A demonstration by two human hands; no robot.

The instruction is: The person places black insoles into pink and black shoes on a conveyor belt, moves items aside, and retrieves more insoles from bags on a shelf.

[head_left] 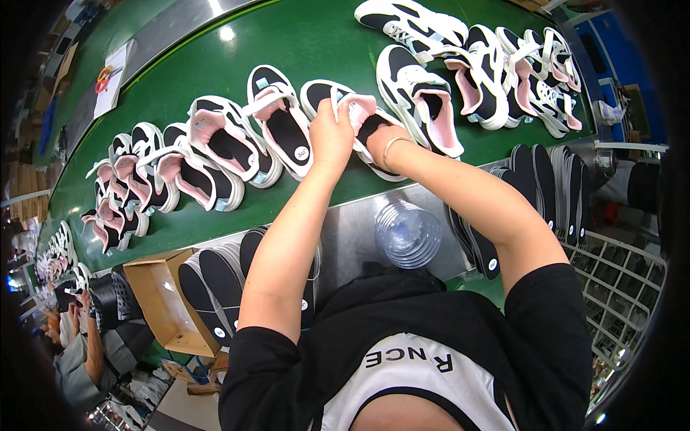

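Observation:
A white and black sneaker (pixel 364 108) with pink lining lies on the green work table in front of me. My left hand (pixel 332 135) is closed on its tongue and upper edge, holding the opening wide. Inside that opening, toward the heel, is my right hand (pixel 388 144), whose fingers are hidden by the shoe. Part of a black insole shows within. Just left of my left hand stands another sneaker (pixel 256 80), with a black insole (pixel 286 136) lying in it. To the right of my right hand sits a further sneaker (pixel 397 63).
Several similar sneakers line the green table (pixel 302 39) on both sides. Along its near edge are stacks of black insoles (pixel 223 276), a clear plastic bottle (pixel 407 233) and a cardboard box (pixel 169 302). Scissors (pixel 103 79) lie on paper at far left. Another person (pixel 83 366) works at lower left.

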